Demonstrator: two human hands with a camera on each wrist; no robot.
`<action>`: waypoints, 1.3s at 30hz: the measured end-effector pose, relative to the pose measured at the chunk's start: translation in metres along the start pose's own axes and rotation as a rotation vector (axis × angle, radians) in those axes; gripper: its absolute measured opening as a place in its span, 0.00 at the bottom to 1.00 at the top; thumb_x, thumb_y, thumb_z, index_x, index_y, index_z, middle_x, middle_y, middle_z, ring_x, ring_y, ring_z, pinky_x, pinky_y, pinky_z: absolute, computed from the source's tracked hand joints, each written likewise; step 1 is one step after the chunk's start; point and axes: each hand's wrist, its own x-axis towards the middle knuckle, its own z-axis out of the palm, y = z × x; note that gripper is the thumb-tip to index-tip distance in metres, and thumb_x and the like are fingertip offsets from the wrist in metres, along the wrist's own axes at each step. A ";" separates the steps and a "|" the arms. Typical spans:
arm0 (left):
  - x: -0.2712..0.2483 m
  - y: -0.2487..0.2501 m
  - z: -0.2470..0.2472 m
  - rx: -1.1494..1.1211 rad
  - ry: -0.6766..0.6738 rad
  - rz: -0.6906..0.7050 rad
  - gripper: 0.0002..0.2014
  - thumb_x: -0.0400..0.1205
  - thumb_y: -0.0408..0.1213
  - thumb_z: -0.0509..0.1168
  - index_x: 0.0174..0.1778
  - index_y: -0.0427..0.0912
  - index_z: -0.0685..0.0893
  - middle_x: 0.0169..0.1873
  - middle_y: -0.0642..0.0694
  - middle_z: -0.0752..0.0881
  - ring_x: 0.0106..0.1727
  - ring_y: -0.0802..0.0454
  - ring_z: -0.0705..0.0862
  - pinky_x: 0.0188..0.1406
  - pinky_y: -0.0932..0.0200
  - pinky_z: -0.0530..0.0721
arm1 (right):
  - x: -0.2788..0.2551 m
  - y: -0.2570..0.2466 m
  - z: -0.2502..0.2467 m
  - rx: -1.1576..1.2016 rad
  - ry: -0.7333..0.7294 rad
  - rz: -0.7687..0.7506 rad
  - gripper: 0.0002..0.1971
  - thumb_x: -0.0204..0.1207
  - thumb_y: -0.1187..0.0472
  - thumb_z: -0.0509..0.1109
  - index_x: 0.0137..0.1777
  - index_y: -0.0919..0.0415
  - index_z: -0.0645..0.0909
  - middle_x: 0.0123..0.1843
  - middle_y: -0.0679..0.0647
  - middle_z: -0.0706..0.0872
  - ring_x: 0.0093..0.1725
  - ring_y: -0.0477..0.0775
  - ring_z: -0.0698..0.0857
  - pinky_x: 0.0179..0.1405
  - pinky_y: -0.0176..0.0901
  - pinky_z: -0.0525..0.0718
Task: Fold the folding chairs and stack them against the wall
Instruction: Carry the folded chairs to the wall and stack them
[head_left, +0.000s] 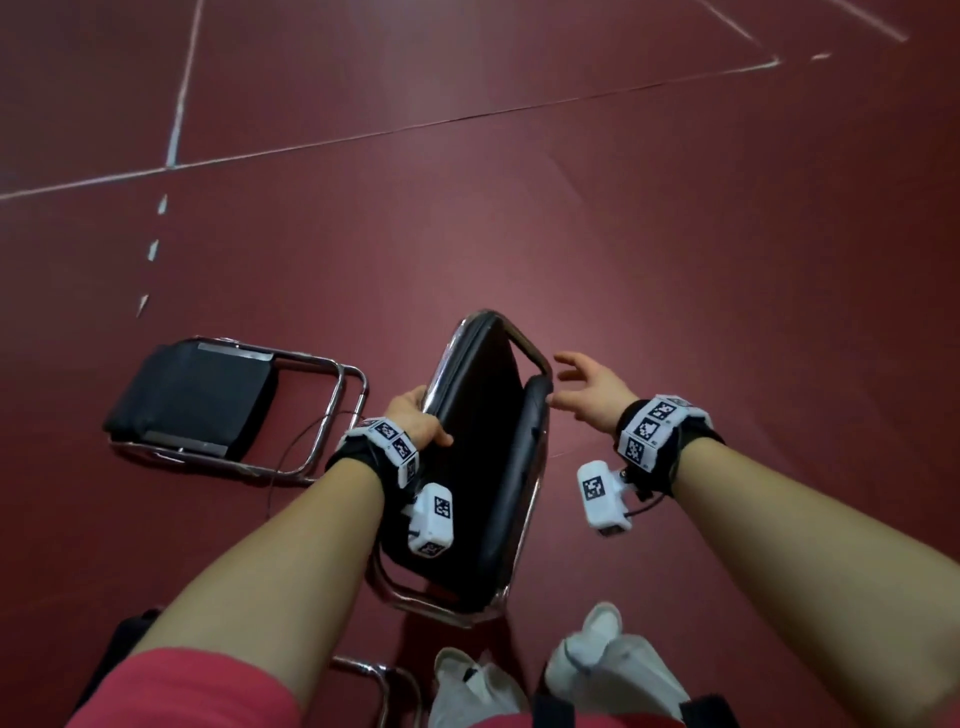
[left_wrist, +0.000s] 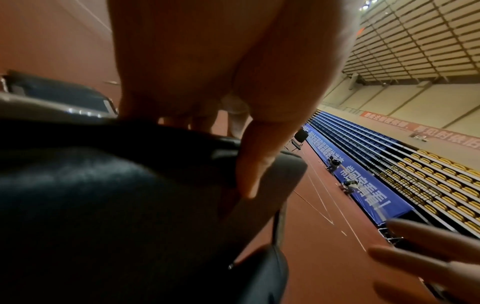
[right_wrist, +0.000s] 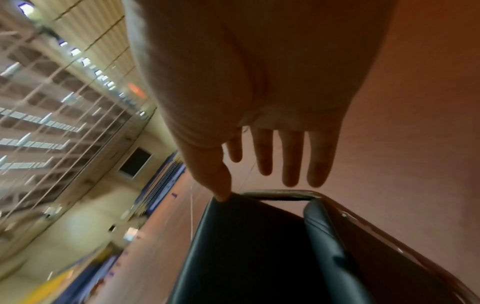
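A black folding chair (head_left: 483, 457) with a chrome frame stands nearly folded in front of me, its seat and back close together. My left hand (head_left: 418, 421) grips its left frame edge, thumb over the black padding (left_wrist: 103, 195). My right hand (head_left: 584, 387) hovers just to the right of the chair's top, fingers (right_wrist: 291, 162) spread and straight, holding nothing; the thumb tip looks close to the padded edge (right_wrist: 233, 226). A second black chair (head_left: 208, 405) lies folded flat on the floor to the left.
The red floor (head_left: 675, 260) with white court lines spreads all around. Chrome tubing of another chair (head_left: 374, 675) shows near my white shoes (head_left: 597, 639). In the left wrist view, blue banners (left_wrist: 363, 181), yellow stand seats and a distant upright chair (left_wrist: 297, 140) line the far side.
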 end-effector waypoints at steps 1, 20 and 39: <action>0.006 0.000 -0.006 0.025 -0.021 0.013 0.34 0.66 0.19 0.79 0.67 0.46 0.84 0.53 0.44 0.91 0.56 0.43 0.89 0.59 0.55 0.85 | 0.009 -0.005 0.002 -0.138 -0.021 -0.068 0.38 0.71 0.67 0.77 0.81 0.55 0.69 0.73 0.55 0.78 0.66 0.54 0.80 0.64 0.44 0.78; 0.133 0.119 -0.014 0.217 -0.210 0.107 0.43 0.66 0.14 0.74 0.78 0.46 0.78 0.65 0.49 0.88 0.66 0.51 0.85 0.72 0.52 0.80 | 0.235 -0.049 -0.037 -1.027 -0.255 -0.370 0.44 0.62 0.40 0.82 0.79 0.36 0.68 0.76 0.47 0.74 0.77 0.59 0.67 0.78 0.62 0.62; 0.205 0.107 -0.032 0.173 0.582 0.020 0.18 0.80 0.54 0.67 0.60 0.50 0.91 0.61 0.42 0.88 0.66 0.42 0.83 0.72 0.50 0.77 | 0.272 -0.021 -0.093 -0.848 -0.042 -0.239 0.32 0.70 0.38 0.76 0.75 0.39 0.72 0.73 0.46 0.77 0.70 0.59 0.72 0.70 0.58 0.67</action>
